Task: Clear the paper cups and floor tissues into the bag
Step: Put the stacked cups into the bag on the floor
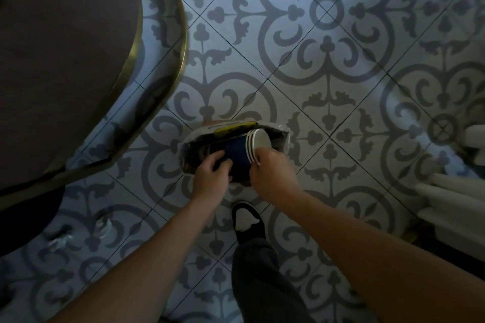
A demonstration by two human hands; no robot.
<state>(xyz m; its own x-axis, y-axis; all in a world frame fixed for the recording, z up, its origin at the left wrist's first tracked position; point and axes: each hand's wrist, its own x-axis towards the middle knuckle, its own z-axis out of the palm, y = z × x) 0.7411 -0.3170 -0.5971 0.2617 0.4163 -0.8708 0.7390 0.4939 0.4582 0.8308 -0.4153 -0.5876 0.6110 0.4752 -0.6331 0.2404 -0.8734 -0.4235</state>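
Several nested paper cups [237,151], blue-sided with white rims, lie sideways across the mouth of the bag [284,136], not yet dropped in; left hand [211,174] clasps the stack's body, right hand [270,168] pinches its rim end; judged mid-task; crumpled bits on the floor [341,102] near the desk [65,60] may be tissues [103,225], still uncollected.

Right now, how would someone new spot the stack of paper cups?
Start at the round gold-rimmed table on the left, then drop to the open bag on the patterned tiles. Lying sideways across its mouth, between left hand and right hand, is the stack of paper cups: dark blue walls, white nested rims.
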